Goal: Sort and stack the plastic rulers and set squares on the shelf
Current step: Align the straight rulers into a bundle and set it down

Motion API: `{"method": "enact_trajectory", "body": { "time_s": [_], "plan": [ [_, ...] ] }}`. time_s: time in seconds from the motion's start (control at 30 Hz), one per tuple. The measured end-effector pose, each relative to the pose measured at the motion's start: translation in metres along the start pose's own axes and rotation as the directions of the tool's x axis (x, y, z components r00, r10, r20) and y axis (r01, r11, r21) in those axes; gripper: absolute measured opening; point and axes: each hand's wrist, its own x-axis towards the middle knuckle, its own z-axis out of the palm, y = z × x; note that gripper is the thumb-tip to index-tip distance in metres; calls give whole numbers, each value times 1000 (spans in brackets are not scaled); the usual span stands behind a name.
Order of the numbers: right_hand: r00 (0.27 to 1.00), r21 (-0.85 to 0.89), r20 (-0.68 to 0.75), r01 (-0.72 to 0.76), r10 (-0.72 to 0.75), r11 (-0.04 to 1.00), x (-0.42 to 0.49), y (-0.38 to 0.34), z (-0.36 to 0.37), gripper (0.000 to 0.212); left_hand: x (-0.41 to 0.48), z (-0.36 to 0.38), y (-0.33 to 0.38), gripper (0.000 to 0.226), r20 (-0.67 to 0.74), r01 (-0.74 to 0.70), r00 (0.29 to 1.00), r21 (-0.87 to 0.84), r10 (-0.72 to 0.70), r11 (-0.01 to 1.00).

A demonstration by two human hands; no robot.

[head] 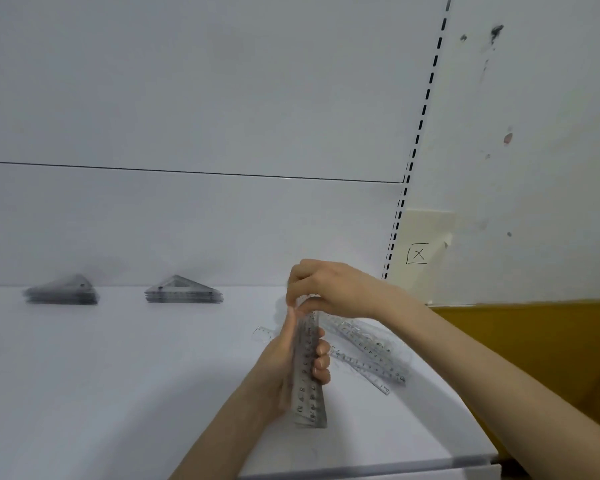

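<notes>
Over the front right of the shelf [118,375], the ruler bundle [307,375] was held with its long axis running from the person toward the back wall. The left hand [281,362] had fingers curled round its middle, and the right hand [329,289] pinched its far end. Loose rulers [368,355] lay flat and diagonal just right of it, partly hidden by the hands; the left stack of set squares [62,292] and the right stack of set squares [183,292] sat well apart at the back.
</notes>
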Motion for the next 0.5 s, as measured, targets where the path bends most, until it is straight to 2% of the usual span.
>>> {"method": "enact_trajectory", "body": {
  "time_s": [0.07, 0.17, 0.2, 0.27, 0.37, 0.4, 0.43, 0.5],
  "plan": [
    [978, 61, -200, -41, 53, 997, -9, 2, 18, 14, -3, 1, 0, 47, 1, -38, 999, -10, 38, 999],
    [882, 301, -338, -229, 328, 926, -19, 4, 36, 38, -3, 0, 1, 37, 33, -81, 996, -60, 83, 995],
    [826, 418, -322, -314, 463, 852, -23, 2, 38, 43, -3, 0, 1, 34, 35, -97, 994, -81, 101, 992],
    [715, 606, -185, -457, 674, 651, -32, -7, 39, 49, 0, 0, 0, 31, 13, -145, 989, -118, 148, 982],
    [634, 721, -15, -529, 773, 448, -48, -35, 44, 64, 8, -4, 0, 35, -83, -241, 969, -142, 231, 960],
    [624, 728, 24, -546, 781, 414, -54, -49, 44, 71, 11, -6, 0, 37, -117, -272, 960, -146, 256, 951],
    [631, 691, 59, -585, 773, 425, -57, -64, 44, 76, 13, -7, 1, 37, -148, -285, 954, -165, 262, 944],
    [669, 531, 58, -649, 741, 545, -59, -82, 51, 66, 15, -7, 2, 34, -194, -296, 948, -233, 253, 926]
  ]
}}
